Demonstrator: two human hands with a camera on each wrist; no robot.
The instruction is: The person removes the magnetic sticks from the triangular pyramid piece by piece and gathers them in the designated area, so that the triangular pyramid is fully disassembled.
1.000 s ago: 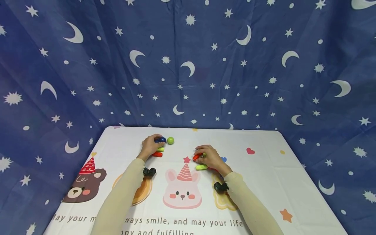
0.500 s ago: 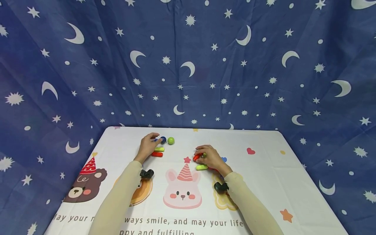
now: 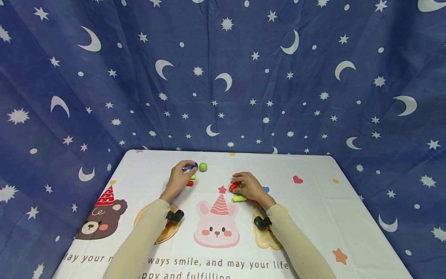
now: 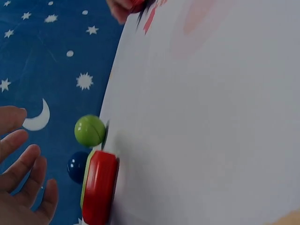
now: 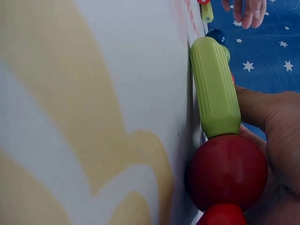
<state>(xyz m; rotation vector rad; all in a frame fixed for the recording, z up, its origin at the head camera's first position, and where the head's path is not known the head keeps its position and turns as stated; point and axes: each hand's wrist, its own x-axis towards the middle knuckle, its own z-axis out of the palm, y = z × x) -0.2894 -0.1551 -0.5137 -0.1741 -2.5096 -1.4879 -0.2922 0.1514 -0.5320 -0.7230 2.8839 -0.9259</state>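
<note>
A: Start with the head view — what are the hands doing?
B: The left hand (image 3: 178, 179) arches beside the blue ball (image 3: 196, 165), with the green ball (image 3: 203, 167) just past it. The right hand (image 3: 248, 187) has its fingers bent round a red rod (image 3: 233, 187), and a lime rod (image 3: 239, 198) lies on the near side of that hand.
A: Does the left have hold of the blue ball?
B: From there I can't tell; thumb and fingertips are right by it.
A: And the left wrist view?
B: It helps — the fingers stand loosely parted, with nothing visible in them. The blue ball sits apart from them, partly behind a 2nd red rod (image 4: 101, 187), with the green ball near.
A: Right wrist view?
B: The lime rod's end meets a dark red ball (image 5: 227, 173), which meets another red piece (image 5: 222, 215) at the bottom edge. The thumb shows behind the rod; the right hand's grip is mostly hidden.
A: So which step is in hand?
B: My reading: the right steadies its red rod, and the left is poised at the blue ball.
A: And the next move?
B: I'd say it calls for a light left-hand pinch on the blue ball, clear of the green ball, which could roll.
</note>
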